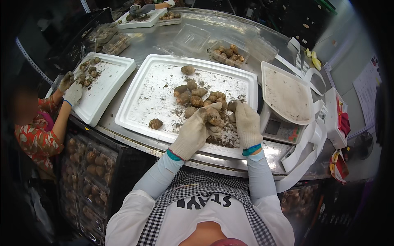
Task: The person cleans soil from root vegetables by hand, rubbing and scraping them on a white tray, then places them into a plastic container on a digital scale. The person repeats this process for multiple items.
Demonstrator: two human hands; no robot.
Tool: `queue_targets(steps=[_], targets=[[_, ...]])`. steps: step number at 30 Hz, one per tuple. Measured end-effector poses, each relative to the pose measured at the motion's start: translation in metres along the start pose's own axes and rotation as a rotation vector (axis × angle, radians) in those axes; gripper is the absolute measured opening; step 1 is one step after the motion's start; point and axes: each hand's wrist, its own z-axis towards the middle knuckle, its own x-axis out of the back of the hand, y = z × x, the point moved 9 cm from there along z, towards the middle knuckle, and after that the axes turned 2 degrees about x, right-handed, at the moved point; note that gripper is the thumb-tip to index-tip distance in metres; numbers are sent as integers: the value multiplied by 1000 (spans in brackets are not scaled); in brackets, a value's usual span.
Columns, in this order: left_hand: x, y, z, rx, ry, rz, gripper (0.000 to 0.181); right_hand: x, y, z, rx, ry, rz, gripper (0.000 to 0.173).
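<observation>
My left hand (192,132), in a knitted cotton glove, is shut on a brown taro corm (214,117) low over the white foam tray (144,92). To its right, my right hand (248,123) wears a similar glove. Its fingers curl down over the tray's right side, their tips dark with soil; whether they grip a corm is hard to tell. Just beyond both hands lies a pile of small taro corms (196,101). Single corms sit apart, one near the far rim (188,70) and one at the front left (155,124). Loose soil (223,141) covers the tray around my hands.
At right stands a weighing scale (286,95) beside a loose label strip (307,147). Beyond the tray are a clear punnet of corms (228,53) and an open plastic punnet (192,38). Co-workers' gloved hands (73,89) work over another foam tray (107,89) at left, and farther back.
</observation>
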Motion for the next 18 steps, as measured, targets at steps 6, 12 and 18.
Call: queue_targets(steps=[6, 12, 18], targets=[[6, -19, -4, 73, 72, -420, 48, -23, -83, -46, 689, 48, -277, 28], [-7, 2, -10, -14, -2, -144, 58, -15, -45, -41, 456, 152, -8, 17], [-25, 46, -28, -325, 44, 705, 51, -4, -3, -10, -40, 32, 274, 16]])
